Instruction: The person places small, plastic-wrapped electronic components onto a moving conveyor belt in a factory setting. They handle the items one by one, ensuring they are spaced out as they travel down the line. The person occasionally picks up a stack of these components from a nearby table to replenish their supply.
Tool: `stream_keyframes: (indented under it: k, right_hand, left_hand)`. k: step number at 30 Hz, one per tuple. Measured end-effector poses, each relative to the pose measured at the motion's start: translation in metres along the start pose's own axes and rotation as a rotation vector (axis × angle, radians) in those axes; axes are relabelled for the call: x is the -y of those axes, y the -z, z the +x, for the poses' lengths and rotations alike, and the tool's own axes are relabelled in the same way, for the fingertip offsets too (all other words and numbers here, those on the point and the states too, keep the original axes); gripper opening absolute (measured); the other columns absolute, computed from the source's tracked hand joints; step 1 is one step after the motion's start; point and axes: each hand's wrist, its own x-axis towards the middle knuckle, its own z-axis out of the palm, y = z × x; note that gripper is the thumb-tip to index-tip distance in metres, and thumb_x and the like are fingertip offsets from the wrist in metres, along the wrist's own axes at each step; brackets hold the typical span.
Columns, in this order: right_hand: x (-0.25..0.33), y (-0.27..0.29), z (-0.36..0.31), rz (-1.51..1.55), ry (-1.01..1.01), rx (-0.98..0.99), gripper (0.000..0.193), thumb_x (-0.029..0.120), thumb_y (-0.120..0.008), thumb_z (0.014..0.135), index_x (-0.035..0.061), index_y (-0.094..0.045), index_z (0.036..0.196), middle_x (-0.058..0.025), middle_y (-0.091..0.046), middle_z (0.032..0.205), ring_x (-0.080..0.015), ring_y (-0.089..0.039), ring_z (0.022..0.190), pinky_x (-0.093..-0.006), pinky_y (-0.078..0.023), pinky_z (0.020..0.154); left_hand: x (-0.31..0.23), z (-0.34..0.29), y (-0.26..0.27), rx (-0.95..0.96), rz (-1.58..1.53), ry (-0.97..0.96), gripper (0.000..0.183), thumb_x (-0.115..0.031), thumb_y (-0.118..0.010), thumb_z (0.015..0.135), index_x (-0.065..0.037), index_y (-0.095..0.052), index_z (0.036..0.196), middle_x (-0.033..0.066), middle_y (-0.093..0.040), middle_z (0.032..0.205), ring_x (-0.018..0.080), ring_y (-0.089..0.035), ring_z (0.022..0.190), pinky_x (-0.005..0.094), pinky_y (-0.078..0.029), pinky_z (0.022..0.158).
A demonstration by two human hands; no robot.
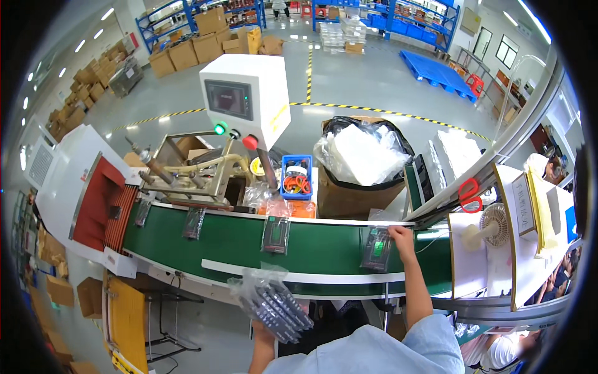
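A fanned stack of dark flat packages in clear plastic bags [280,311] is gripped in my left hand [263,331], close to my body at the near side of the belt. The stack hides most of that hand's fingers. My right hand [402,239] pinches the upper right corner of a bagged dark package with a green patch [375,249], which lies on the green conveyor belt [324,240]. Further left on the belt lie another bagged package [275,235] and smaller-looking ones [194,223] toward the machine mouth.
A white machine with a red curtain [99,199] stands at the belt's left end. Behind the belt are a control box [243,100], a blue bin of small items [296,177] and a carton lined with black plastic [364,199]. Shelves holding a small fan [492,225] border the right.
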Motion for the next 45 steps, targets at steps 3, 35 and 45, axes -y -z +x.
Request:
stream_keyframes:
  k: [3,35,45]
  right_hand:
    - [-0.043,0.002,0.041,-0.15,-0.067,0.012,0.019,0.017,-0.06,0.076,-0.0007,-0.066,0.079,-0.0012,-0.059,0.064,-0.0085,-0.051,0.061,-0.0242,-0.039,0.056]
    - [0.136,-0.126,-0.129,-0.055,0.427,0.756,0.013,0.01,-0.06,0.081,-0.0001,-0.064,0.089,-0.012,-0.061,0.074,-0.0199,-0.057,0.067,-0.0296,-0.044,0.06]
    - [0.133,-0.094,-0.129,-0.267,0.509,0.915,0.01,0.007,-0.06,0.079,-0.0017,-0.063,0.081,-0.0132,-0.061,0.074,-0.0225,-0.058,0.066,-0.0304,-0.045,0.061]
  left_hand:
    - [-0.004,0.006,-0.005,-0.03,-0.009,-0.024,0.071,-0.012,-0.066,0.057,-0.001,-0.042,0.123,0.0147,-0.054,0.114,0.0311,-0.054,0.103,0.0446,-0.043,0.091]
    - [0.027,-0.011,0.001,0.048,0.037,0.115,0.076,-0.017,-0.066,0.055,-0.002,-0.041,0.125,0.016,-0.052,0.118,0.0346,-0.051,0.107,0.0478,-0.041,0.094]
    - [0.022,0.007,-0.003,0.168,-0.208,-0.038,0.066,-0.009,-0.062,0.059,0.0,-0.043,0.122,0.0173,-0.054,0.115,0.0339,-0.054,0.105,0.0495,-0.041,0.092]
